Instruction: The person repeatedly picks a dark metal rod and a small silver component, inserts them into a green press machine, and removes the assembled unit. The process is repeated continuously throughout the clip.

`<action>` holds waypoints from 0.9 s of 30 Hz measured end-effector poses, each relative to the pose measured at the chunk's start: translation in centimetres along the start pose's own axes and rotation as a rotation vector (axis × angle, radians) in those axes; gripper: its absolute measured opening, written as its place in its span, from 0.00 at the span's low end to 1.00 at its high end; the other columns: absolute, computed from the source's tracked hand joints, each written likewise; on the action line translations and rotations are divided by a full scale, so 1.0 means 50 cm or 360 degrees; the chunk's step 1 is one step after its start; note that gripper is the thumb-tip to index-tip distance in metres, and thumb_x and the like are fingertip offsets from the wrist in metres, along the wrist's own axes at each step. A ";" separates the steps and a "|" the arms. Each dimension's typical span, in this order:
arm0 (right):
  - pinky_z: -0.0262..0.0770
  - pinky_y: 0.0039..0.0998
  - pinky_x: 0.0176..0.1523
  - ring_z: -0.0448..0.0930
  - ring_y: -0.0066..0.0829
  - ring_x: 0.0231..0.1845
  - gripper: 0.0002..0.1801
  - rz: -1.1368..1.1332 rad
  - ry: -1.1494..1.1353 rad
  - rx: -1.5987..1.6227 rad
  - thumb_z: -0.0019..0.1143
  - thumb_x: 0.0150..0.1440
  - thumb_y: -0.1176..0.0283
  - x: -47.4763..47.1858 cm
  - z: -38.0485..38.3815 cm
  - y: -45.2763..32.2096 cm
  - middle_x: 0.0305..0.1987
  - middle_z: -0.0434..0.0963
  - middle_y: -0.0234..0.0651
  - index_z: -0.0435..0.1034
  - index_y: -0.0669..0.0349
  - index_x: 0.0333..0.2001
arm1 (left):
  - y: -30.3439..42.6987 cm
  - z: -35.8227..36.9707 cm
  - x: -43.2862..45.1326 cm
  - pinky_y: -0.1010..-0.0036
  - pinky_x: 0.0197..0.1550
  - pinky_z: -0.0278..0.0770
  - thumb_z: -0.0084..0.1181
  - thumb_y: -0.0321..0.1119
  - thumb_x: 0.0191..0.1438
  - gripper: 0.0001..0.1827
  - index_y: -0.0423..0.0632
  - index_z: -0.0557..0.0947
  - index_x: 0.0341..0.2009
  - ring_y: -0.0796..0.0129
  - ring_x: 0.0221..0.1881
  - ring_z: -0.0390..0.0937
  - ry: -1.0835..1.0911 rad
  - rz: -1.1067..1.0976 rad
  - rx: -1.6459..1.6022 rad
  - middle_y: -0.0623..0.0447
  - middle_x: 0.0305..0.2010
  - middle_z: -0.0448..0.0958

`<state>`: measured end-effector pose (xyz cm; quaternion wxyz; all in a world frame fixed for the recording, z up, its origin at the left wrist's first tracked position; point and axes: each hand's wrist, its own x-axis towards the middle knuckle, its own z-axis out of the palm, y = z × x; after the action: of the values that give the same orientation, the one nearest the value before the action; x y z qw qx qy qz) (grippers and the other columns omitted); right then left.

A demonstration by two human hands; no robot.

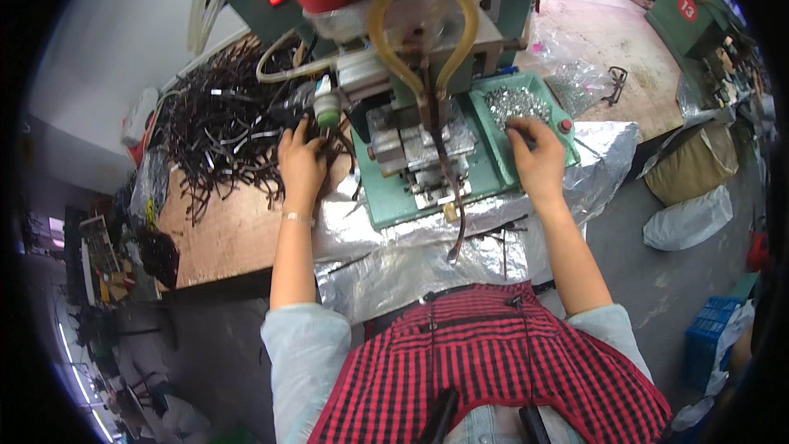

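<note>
A green bench machine (382, 197) stands before me, with a metal fixture (431, 154) at its middle. One dark, slender eyeglass temple (460, 222) hangs down over the fixture, its tip above the foil. My left hand (302, 163) is at the right edge of a heap of dark eyeglass parts (216, 117), below a green-capped fitting (328, 111); whether its fingers hold a part I cannot tell. My right hand (537, 157) has thumb and forefinger close together at the front of a green tray compartment (481, 111) of small shiny metal pieces (515, 105); anything pinched there is too small to see.
Crumpled silver foil (394, 271) covers the table's front edge. A curved yellowish tube (376, 12) arches over the fixture. Right of the tray are a red button (564, 126), a clear plastic bag (576, 86) and a dark eyeglass frame (615, 85). Another green machine (690, 18) stands farther right.
</note>
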<state>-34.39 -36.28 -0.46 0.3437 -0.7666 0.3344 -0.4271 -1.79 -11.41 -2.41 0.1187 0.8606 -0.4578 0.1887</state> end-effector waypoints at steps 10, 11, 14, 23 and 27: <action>0.77 0.33 0.50 0.84 0.35 0.43 0.08 -0.0093 0.0204 -0.0393 0.64 0.56 0.78 -0.058 -0.125 0.041 0.41 0.85 0.39 0.81 0.63 0.41 | -0.115 -0.200 -0.022 0.58 0.40 0.80 0.60 0.37 0.62 0.11 0.43 0.86 0.42 0.43 0.37 0.83 0.0204 -0.0868 0.0053 0.40 0.38 0.85; 0.77 0.33 0.50 0.83 0.34 0.43 0.08 -0.0144 0.0221 -0.0449 0.64 0.55 0.78 -0.065 -0.129 0.039 0.41 0.85 0.39 0.81 0.63 0.41 | -0.115 -0.160 -0.040 0.57 0.41 0.80 0.60 0.37 0.62 0.11 0.44 0.85 0.43 0.42 0.40 0.83 0.0054 -0.1021 0.0012 0.40 0.39 0.85; 0.77 0.33 0.50 0.83 0.35 0.43 0.08 -0.0062 0.0251 -0.0297 0.62 0.55 0.80 -0.081 -0.137 0.028 0.41 0.85 0.38 0.81 0.64 0.40 | -0.077 -0.042 -0.093 0.60 0.44 0.79 0.60 0.37 0.63 0.11 0.43 0.86 0.42 0.46 0.43 0.82 0.0302 -0.0629 0.0016 0.41 0.42 0.84; 0.77 0.32 0.50 0.84 0.35 0.42 0.12 -0.0468 -0.0073 0.0489 0.64 0.53 0.81 0.035 0.020 -0.175 0.42 0.84 0.40 0.80 0.65 0.43 | 0.069 -0.062 -0.011 0.82 0.33 0.67 0.60 0.33 0.67 0.10 0.37 0.82 0.38 0.80 0.30 0.68 0.0750 -0.0713 -0.1234 0.59 0.30 0.78; 0.77 0.27 0.54 0.83 0.26 0.49 0.20 -0.0021 -0.0074 0.0980 0.63 0.55 0.82 -0.005 0.073 -0.181 0.44 0.83 0.38 0.73 0.67 0.53 | 0.122 -0.080 -0.064 0.83 0.28 0.72 0.58 0.34 0.68 0.10 0.39 0.82 0.37 0.78 0.27 0.76 0.0651 -0.0971 -0.1768 0.54 0.32 0.83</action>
<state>-29.27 -30.32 5.34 0.5646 -0.6380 0.1764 -0.4930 -9.38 -10.91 -0.02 0.6772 0.7093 -0.1911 0.0421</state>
